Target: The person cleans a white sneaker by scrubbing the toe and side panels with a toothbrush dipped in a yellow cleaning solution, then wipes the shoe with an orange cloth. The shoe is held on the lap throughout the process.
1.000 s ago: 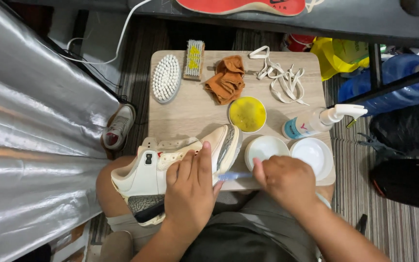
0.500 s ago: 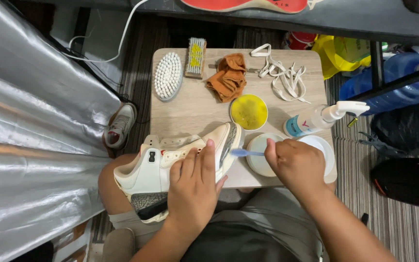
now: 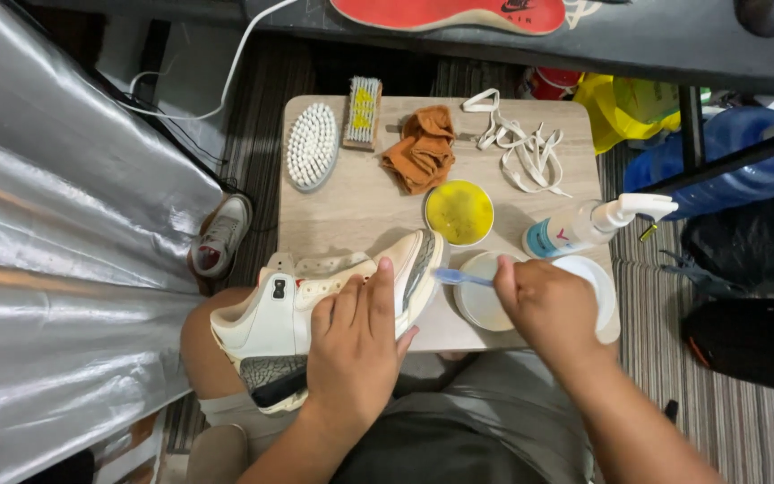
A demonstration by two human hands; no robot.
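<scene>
My left hand grips a white sneaker with a grey patterned heel, held on its side over my lap and the near edge of a small wooden table. My right hand holds a small blue-handled brush whose tip touches the sneaker's toe sole. Under my right hand lie two white bowls, partly hidden by it.
On the table stand a yellow round tin, a pump bottle, an orange cloth, white laces, an oval white brush and a wooden brush. A second sneaker lies on the floor at left, beside silver sheeting.
My right hand has moved up from near my lap to over the bowls, bringing the brush to the sneaker's toe. My left hand keeps its hold on the sneaker.
</scene>
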